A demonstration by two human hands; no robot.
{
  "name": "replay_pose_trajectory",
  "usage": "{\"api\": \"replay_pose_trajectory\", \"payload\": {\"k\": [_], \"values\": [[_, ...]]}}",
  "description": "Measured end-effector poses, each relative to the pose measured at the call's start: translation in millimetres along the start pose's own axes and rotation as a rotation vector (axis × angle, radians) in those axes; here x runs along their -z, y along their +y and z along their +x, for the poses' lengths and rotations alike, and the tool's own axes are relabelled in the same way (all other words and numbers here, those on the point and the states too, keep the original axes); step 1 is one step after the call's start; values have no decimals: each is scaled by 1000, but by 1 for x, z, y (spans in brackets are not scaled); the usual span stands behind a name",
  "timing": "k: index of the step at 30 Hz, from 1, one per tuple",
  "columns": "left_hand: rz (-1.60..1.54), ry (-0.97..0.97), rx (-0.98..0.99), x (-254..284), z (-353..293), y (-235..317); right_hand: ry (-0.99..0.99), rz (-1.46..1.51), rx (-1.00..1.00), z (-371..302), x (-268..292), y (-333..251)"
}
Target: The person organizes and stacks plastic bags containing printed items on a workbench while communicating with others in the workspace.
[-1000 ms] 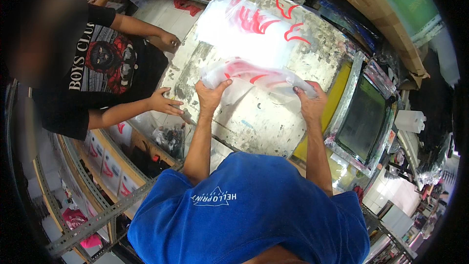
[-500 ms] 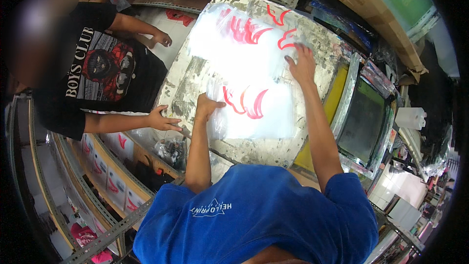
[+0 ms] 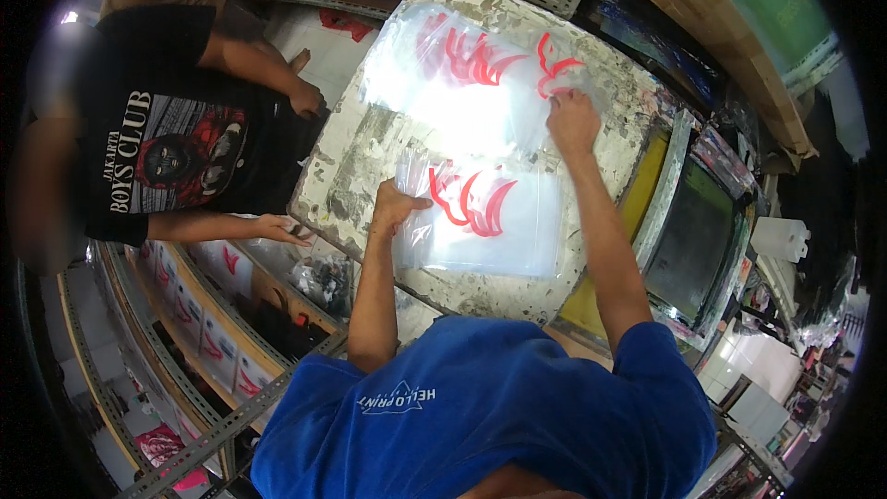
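At the left hand: near plastic sheet, clear, red curved strokes; lay flat, left edge beneath the thumb.
Left hand, state: thumb extended over the edge, other fingers mostly hidden; whether they pinched the sheet could not be told.
Near sheet, change: one second earlier, a red-marked sheet bowed between both hands; now flat, the left hand alone upon it.
Right hand, state: fingers bent and drawn together, touching the right end of the far plastic sheets; a closed grip could not be confirmed.
Far sheets, change: red marks just beyond the right hand, apart half a second earlier, now met.
Bearing on the work: near sheet set down; right-hand handling had passed to the far sheets.
Surface: worn, paint-flecked, below both hands.
Right of the right hand: framed screen.
Left of the left hand: co-worker's hand.
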State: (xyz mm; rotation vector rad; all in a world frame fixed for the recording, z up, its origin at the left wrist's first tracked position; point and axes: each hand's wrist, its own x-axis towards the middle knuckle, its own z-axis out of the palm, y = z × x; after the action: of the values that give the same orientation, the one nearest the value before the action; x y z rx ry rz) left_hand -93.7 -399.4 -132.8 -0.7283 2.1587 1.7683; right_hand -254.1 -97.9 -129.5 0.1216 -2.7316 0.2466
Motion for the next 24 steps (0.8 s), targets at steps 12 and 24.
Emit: {"api": "replay_pose_trajectory", "payload": {"k": [12,24], "values": [[-4,-21,-35,3,8,-12,-122,83,-17,-41,-14,-41],[-11,-33,-41,6,8,-16,144,263,378,-31,-9,-60]]}}
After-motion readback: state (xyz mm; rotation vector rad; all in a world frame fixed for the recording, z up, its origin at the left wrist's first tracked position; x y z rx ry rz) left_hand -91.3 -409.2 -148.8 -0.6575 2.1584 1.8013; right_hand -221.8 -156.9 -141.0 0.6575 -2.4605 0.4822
